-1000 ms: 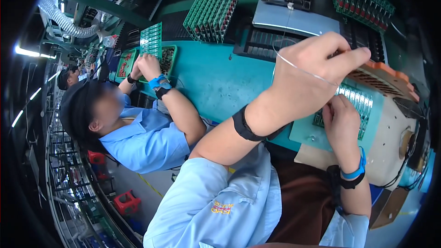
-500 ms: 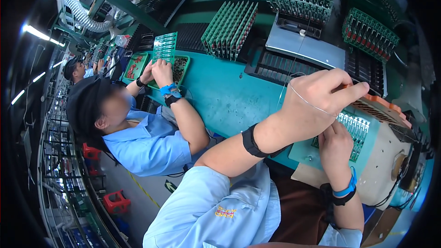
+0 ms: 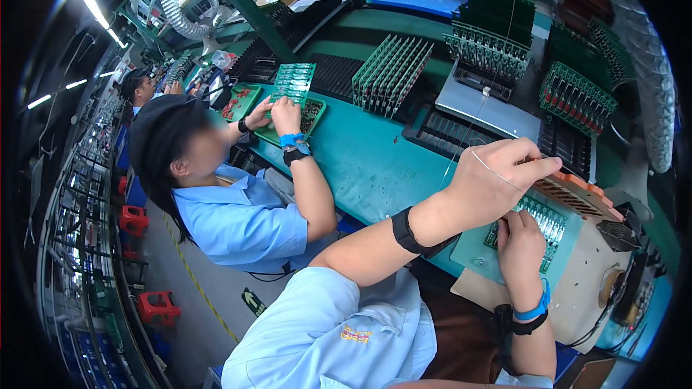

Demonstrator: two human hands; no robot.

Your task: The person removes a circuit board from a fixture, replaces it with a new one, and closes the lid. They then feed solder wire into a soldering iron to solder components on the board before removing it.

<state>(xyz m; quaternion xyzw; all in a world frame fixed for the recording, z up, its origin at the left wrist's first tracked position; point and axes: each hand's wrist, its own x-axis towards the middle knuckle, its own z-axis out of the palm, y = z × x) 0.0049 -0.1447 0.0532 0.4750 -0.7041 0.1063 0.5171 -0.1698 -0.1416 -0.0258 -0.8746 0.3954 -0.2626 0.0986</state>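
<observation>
My left hand (image 3: 494, 173) is closed at the upper end of an orange-brown perforated panel (image 3: 580, 191), fingers pinching its edge. The panel tilts above a green circuit board (image 3: 553, 232) with rows of silvery pads. A thin wire (image 3: 490, 163) loops across the back of this hand. Below it, my right hand (image 3: 522, 245) bends its fingers closed over the board's left side; what they grip is hidden. The board lies on a pale green mat (image 3: 472, 256).
Upright circuit boards stand in racks (image 3: 389, 75) beyond the teal bench (image 3: 353, 148). A grey metal box (image 3: 483, 104) sits ahead. At left, a co-worker (image 3: 238, 202) holds a green board (image 3: 292, 83) over green trays (image 3: 313, 115). A flexible duct (image 3: 652, 101) hangs at right.
The whole view has shifted, bringing more of the far side and another person's hands into sight. My two hands keep nearly the same places relative to the panel and board.
</observation>
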